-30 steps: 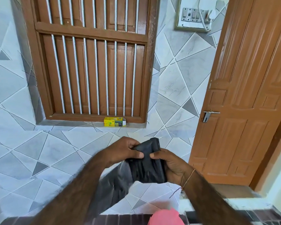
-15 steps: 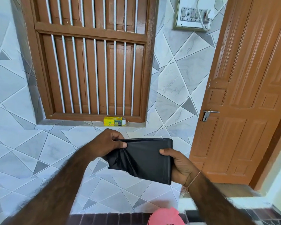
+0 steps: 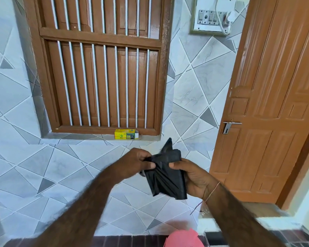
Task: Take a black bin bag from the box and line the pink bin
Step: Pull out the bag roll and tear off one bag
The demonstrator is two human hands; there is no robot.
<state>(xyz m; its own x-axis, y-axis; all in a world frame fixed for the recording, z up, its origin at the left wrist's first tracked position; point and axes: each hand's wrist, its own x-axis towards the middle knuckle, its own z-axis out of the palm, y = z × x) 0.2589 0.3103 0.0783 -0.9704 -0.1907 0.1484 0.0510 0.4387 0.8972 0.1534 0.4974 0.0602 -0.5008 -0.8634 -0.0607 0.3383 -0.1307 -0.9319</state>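
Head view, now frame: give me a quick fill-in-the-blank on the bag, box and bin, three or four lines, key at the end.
1. The crumpled black plastic bin bag is gripped by ____ hands, the left hand and the right hand.
2. The small yellow cardboard box sits on the ledge under the barred brown wooden ____.
3. The pink bin shows at the ____ edge of the view.
4. The thin thread bracelet is on the ____ wrist.

Missing words: both; window; bottom; right

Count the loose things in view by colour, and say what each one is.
Black: 1, crumpled plastic bin bag held in both hands
Yellow: 1, small cardboard box on the window ledge
Pink: 1, plastic bin at the bottom edge
Total: 3
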